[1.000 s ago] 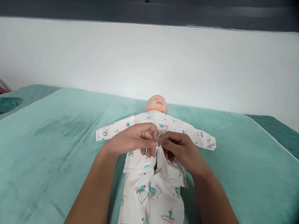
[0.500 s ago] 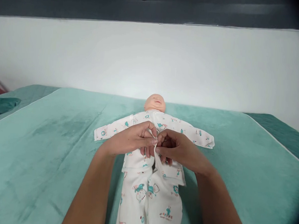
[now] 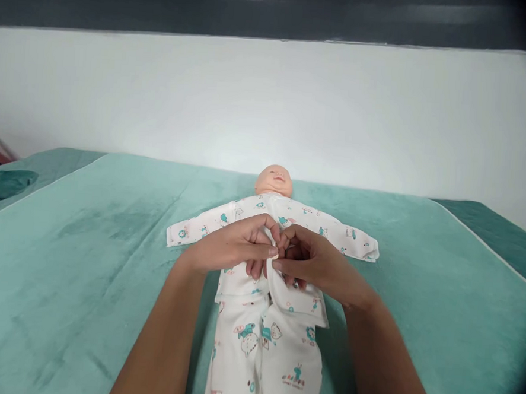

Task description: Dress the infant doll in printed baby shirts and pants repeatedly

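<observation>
A baby doll (image 3: 273, 181) lies on its back on a teal blanket (image 3: 85, 251), head away from me. It wears a white printed shirt (image 3: 327, 228) with sleeves spread sideways and matching trousers (image 3: 266, 358). My left hand (image 3: 235, 246) and my right hand (image 3: 312, 262) meet over the doll's chest. Both pinch the shirt's front edges together at the middle, fingers curled. The lower right flap of the shirt (image 3: 296, 300) hangs loose below my right hand.
The blanket covers a bed set against a white wall (image 3: 269, 102). A darker teal cover shows at the right edge (image 3: 501, 241), and a rolled teal cloth (image 3: 5, 182) lies far left.
Both hands have shifted slightly up the doll's chest. The shirt's front edges are drawn closer together and my right fingers have curled tighter.
</observation>
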The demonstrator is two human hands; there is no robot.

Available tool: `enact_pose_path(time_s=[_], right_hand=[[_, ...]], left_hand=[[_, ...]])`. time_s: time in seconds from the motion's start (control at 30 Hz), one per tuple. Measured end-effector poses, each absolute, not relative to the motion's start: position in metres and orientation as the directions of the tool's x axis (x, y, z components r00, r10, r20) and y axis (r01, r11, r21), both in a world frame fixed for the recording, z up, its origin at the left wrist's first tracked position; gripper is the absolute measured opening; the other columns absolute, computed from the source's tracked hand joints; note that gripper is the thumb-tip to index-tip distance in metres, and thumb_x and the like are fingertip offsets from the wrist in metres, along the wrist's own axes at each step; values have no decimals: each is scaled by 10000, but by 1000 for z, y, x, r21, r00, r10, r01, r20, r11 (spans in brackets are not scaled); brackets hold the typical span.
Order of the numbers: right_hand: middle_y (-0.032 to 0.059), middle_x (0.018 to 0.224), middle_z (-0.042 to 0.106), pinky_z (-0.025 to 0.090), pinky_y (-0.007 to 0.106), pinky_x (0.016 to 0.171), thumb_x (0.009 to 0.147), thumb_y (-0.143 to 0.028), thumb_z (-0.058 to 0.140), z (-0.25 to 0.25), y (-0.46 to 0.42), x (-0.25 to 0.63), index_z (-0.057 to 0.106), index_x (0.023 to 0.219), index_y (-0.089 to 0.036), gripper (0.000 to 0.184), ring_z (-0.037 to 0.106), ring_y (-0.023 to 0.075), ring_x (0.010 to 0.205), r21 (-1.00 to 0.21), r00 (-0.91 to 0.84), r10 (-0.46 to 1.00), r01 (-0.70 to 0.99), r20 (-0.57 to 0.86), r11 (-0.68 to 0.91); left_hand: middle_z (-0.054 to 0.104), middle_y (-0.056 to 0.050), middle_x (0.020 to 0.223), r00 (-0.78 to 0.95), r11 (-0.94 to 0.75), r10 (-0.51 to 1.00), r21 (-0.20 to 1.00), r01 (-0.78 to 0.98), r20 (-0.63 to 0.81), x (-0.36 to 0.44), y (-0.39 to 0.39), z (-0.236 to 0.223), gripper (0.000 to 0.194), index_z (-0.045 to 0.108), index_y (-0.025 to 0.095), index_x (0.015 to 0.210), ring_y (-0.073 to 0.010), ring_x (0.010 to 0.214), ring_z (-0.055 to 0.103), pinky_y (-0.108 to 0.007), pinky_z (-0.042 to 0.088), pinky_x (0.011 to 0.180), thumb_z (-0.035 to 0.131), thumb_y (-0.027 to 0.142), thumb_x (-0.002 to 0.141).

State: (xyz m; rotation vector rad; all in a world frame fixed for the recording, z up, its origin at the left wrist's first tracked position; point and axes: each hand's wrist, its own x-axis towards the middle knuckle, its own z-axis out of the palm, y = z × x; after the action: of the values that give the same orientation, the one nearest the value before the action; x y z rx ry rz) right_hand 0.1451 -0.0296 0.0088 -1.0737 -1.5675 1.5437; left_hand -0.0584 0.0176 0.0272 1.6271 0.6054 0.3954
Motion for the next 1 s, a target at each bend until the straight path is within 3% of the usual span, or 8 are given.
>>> enact_pose_path(time_s=[0.2, 0.63, 0.73, 0.8, 0.9, 1.0], right_hand=[[-52, 565, 565, 403, 175, 424, 875, -384, 629, 8, -29, 143, 511, 888, -210, 211, 529, 89, 495, -998, -420, 907, 55, -30, -7], [-24, 617, 601, 405, 185, 428, 909, -334, 573, 3, -28, 143, 507, 921, -215, 137, 576, 114, 543, -1000, -429, 903, -2, 11, 11], [-28, 597, 602, 394, 196, 413, 916, -343, 552, 0, -26, 141, 529, 906, -218, 127, 520, 100, 474, -996, -299, 951, -63, 74, 58], [-9, 724, 644, 460, 216, 498, 899, -307, 574, -3, -23, 139, 552, 887, -223, 87, 579, 109, 579, -977, -66, 980, -117, 187, 179], [26, 1076, 660, 518, 309, 856, 873, -255, 594, -11, -15, 138, 611, 945, -238, 76, 623, 168, 1009, -928, 222, 909, -37, 354, 370], [20, 1306, 589, 385, 416, 1087, 891, -279, 563, -19, -10, 136, 625, 1133, -276, 249, 521, 205, 1234, -914, 185, 898, 150, 400, 376]], left_hand=[[592, 26, 591, 828, -28, 557, 995, 93, -62, -59, 22, 22, 154, 502, 189, 982, -125, 541, 606, -221, 440, 503, 539, 327, 924], [629, 8, 606, 815, -25, 575, 994, 110, -75, -59, 21, 24, 184, 543, 185, 994, -133, 524, 622, -210, 442, 466, 556, 347, 908], [655, -11, 598, 815, -25, 576, 996, 81, -52, -62, 20, 22, 155, 560, 177, 967, -122, 482, 590, -200, 400, 436, 579, 314, 897], [639, 4, 563, 757, -65, 645, 994, -87, 108, -63, 22, 21, 103, 565, 177, 928, -115, 454, 557, -218, 418, 459, 581, 273, 892], [653, 12, 639, 432, -236, 828, 921, -309, 357, -60, 28, 16, 46, 576, 195, 901, -132, 581, 606, -251, 479, 567, 569, 239, 889], [705, -37, 984, 158, -399, 894, 905, -149, 420, -52, 35, 10, 104, 629, 202, 954, -176, 966, 643, -286, 506, 803, 564, 253, 892]])
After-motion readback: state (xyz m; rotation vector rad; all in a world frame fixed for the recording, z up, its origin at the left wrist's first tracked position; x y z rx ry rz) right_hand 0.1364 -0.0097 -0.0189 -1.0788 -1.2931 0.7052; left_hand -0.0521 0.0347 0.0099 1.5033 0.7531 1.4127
